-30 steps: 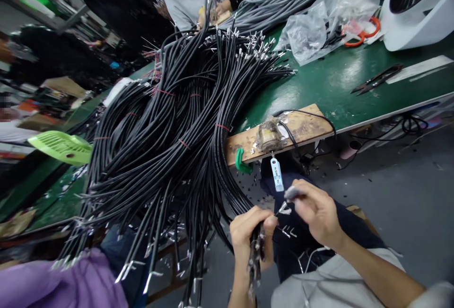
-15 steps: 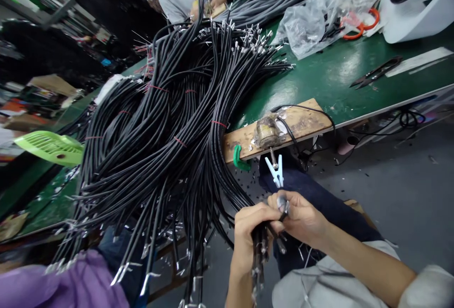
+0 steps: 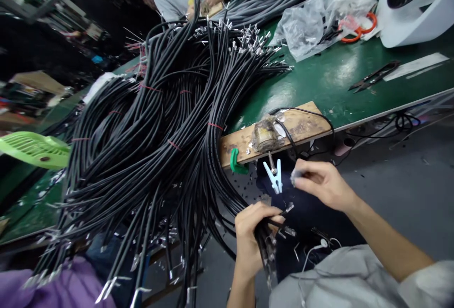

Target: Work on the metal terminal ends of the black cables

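My left hand [image 3: 251, 227] is wrapped round a bundle of black cables [image 3: 230, 194], whose stripped ends stick out past the thumb and hang below the fist. One cable end [image 3: 289, 208] with shiny foil points up to the right. My right hand [image 3: 324, 182] is raised apart from the cables, thumb and finger pinching a small grey scrap [image 3: 295, 176]; its exact kind is unclear. Between the hands and the board, a light-blue clothespin [image 3: 275, 182] sits on the shaft of a small tape-wrapped motor [image 3: 265, 134].
The motor rests on a wooden board [image 3: 310, 121] with a green clamp [image 3: 236, 161]. Large black cable bundles [image 3: 152, 123] cover the green table's [image 3: 340, 85] left side. Thread snips [image 3: 376, 75], orange-handled scissors [image 3: 371, 23], a plastic bag [image 3: 301, 29] and a white fan [image 3: 397, 24] lie right. Co-workers sit nearby.
My right hand has left the cable end and moved up and right, with a small grey scrap in its fingertips. My left hand still grips the cables. The view has shifted slightly.
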{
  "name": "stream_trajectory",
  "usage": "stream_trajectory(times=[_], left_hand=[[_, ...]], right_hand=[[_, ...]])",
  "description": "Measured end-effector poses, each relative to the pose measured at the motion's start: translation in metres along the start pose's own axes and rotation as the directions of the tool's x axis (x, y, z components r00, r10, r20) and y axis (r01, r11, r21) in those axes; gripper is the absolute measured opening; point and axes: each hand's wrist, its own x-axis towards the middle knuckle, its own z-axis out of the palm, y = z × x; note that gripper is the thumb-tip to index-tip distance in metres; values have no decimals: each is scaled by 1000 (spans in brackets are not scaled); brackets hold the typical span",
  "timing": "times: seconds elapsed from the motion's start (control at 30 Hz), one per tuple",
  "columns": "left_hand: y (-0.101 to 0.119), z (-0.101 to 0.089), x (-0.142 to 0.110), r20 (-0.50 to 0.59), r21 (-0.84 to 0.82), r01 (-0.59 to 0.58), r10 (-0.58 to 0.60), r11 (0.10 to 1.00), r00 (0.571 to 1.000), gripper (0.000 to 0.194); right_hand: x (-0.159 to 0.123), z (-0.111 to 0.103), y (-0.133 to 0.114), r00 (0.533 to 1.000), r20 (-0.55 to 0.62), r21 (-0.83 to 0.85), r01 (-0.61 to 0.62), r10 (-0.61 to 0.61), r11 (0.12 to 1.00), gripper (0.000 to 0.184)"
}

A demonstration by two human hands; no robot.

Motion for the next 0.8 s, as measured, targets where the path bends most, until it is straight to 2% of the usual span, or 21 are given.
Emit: stream_trajectory(times=[0.1, 0.17, 0.23, 0.3, 0.4, 0.5, 0.57, 0.63, 0.7, 0.8], left_hand=[[-1, -3, -2, 57, 76, 8, -12, 997, 998, 14], [-1, -3, -3, 52, 98, 6, -12, 995, 999, 16], [0, -1, -3, 5, 95, 23, -24, 995, 1000, 17], [2, 2, -4, -43, 57, 45, -42, 997, 998, 16], [4, 6, -4, -132, -34, 25, -29, 999, 991, 17], [6, 5, -1, -229, -88, -23, 3, 996, 973, 18], [7, 4, 1, -254, -103, -50, 22, 993, 967, 14], [6, 4, 4, -284, -125, -60, 22, 990, 959, 10], [5, 8, 6, -341, -159, -49, -8, 986, 940, 10], [4, 15, 10, -394, -182, -7, -66, 983, 917, 10]], right_hand=[[-19, 13, 5, 972, -15, 41, 235, -235, 971, 19], [-30, 24, 9, 964, -23, 6, 267, -267, 964, 23], [-37, 32, 13, 971, -86, 17, 226, -224, 974, 17], [-37, 36, 18, 978, -153, 145, 161, -139, 976, 13], [-27, 32, 25, 990, -131, 423, 1, 60, 906, 22], [-7, 25, 28, 975, -114, 529, -104, 192, 842, 23], [8, 27, 26, 979, -48, 524, -144, 198, 839, 26], [21, 33, 22, 980, 75, 559, -193, 182, 806, 38], [30, 41, 18, 969, 161, 644, -246, 186, 724, 42], [36, 50, 14, 956, 165, 747, -281, 242, 602, 38]])
